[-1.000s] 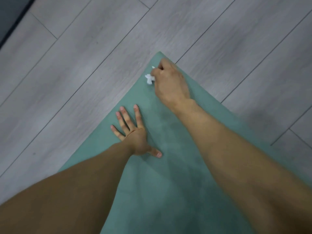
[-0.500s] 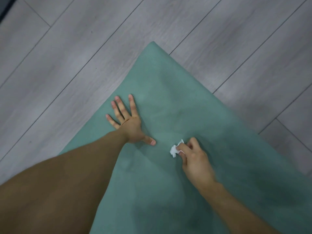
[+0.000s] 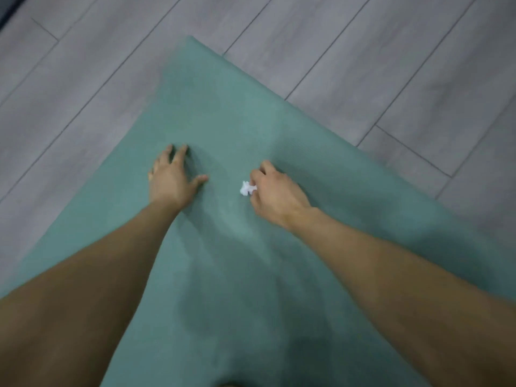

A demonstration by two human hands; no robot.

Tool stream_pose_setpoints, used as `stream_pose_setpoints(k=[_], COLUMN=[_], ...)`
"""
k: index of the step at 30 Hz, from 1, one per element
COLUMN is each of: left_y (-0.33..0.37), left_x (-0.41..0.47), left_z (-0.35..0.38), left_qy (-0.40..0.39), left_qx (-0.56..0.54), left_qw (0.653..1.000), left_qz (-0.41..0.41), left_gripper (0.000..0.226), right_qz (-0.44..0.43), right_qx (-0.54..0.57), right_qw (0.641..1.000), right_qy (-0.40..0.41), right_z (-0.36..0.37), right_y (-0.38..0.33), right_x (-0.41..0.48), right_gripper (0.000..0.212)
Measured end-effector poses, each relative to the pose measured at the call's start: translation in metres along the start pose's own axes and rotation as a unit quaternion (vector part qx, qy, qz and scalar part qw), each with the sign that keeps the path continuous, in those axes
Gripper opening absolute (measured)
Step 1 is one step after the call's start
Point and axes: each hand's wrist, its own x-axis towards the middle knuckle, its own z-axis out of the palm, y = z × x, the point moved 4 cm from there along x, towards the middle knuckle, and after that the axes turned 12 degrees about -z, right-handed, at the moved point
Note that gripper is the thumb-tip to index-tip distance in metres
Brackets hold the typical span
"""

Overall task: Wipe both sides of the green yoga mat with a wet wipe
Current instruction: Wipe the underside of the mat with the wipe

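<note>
The green yoga mat (image 3: 223, 107) lies flat on the grey floor (image 3: 83, 65), one corner pointing away from the person. The left hand (image 3: 173, 177) rests on the mat with its fingers spread and nearly straight, holding nothing; I judge it steadies the mat. To its right, the crumpled wet wipe (image 3: 245, 188) touches the mat, pinched in the curled fingers of the right hand (image 3: 279, 191). The step in hand seems to be wiping the upper side. The next stroke calls for even pressure, and later the mat must be turned over. No container is visible.

Your left hand (image 3: 173, 178) is palm-down, fingers splayed. Your right hand (image 3: 277, 192) pinches the wet wipe (image 3: 245, 189), knuckles up.
</note>
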Motion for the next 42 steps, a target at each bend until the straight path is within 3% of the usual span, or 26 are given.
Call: stream_pose_setpoints(k=[2, 5, 7, 8, 10, 12, 17, 22, 26, 29, 32, 33, 35, 37, 39, 42], left_y=[0.014, 0.049, 0.074, 0.084, 0.098, 0.105, 0.105, 0.101, 0.096, 0.106, 0.149, 0.167, 0.206, 0.244, 0.278, 0.336], left_x=[-0.057, -0.158, -0.223, -0.252, -0.293, -0.306, -0.297, -0.292, -0.288, -0.285, -0.293, -0.302, -0.324, -0.348, -0.370, -0.399], left_z=[0.021, 0.050, 0.073, 0.087, 0.115, 0.130, 0.131, 0.138, 0.139, 0.112, 0.041, 0.011, -0.050, -0.111, -0.169, -0.252], left_qy=[0.054, 0.074, 0.043, 0.012, -0.059, -0.092, -0.092, -0.079, -0.096, -0.171, -0.225, -0.222, -0.222, -0.232, -0.236, -0.240], left_qx=[-0.023, -0.055, -0.053, -0.028, 0.050, 0.090, 0.093, 0.089, 0.111, 0.096, -0.097, -0.201, -0.381, -0.444, -0.413, -0.373], left_qw=[0.998, 0.995, 0.996, 0.998, 0.996, 0.991, 0.991, 0.993, 0.989, 0.980, 0.963, 0.940, 0.858, 0.804, 0.809, 0.834], left_qz=[0.009, 0.032, 0.051, 0.049, 0.038, 0.025, 0.000, 0.001, -0.004, -0.028, -0.109, -0.163, -0.262, -0.321, -0.345, -0.328], left_gripper=[0.061, 0.056, 0.071, 0.090, 0.137, 0.160, 0.166, 0.167, 0.168, 0.150, 0.090, 0.088, 0.110, 0.137, 0.125, 0.062], right_qz=[-0.054, -0.112, -0.090, -0.067, -0.011, 0.043, 0.097, 0.131, 0.137, 0.119, 0.082, 0.072, 0.056, 0.041, 0.035, 0.031], right_qx=[-0.057, -0.140, -0.187, -0.195, -0.207, -0.211, -0.093, 0.018, 0.017, 0.020, 0.013, 0.005, 0.009, 0.031, 0.039, 0.027], right_qw=[0.997, 0.981, 0.972, 0.973, 0.976, 0.976, 0.985, 0.991, 0.990, 0.990, 0.992, 0.992, 0.991, 0.990, 0.989, 0.990], right_qy=[0.001, -0.074, -0.110, -0.105, -0.069, -0.012, 0.107, 0.021, 0.038, 0.069, 0.098, 0.107, 0.123, 0.133, 0.136, 0.133], right_z=[-0.036, -0.079, -0.098, -0.104, -0.110, -0.112, -0.108, -0.087, -0.095, -0.113, -0.148, -0.166, -0.203, -0.250, -0.300, -0.386], right_y=[0.007, 0.047, 0.092, 0.114, 0.158, 0.194, 0.246, 0.250, 0.237, 0.206, 0.144, 0.120, 0.075, 0.032, -0.002, -0.036], right_x=[-0.040, -0.112, -0.158, -0.179, -0.214, -0.241, -0.263, -0.254, -0.255, -0.272, -0.301, -0.314, -0.344, -0.376, -0.407, -0.443], right_gripper=[0.018, 0.014, 0.018, 0.024, 0.048, 0.065, 0.070, 0.089, 0.093, 0.077, 0.053, 0.047, 0.034, 0.022, 0.020, 0.028])
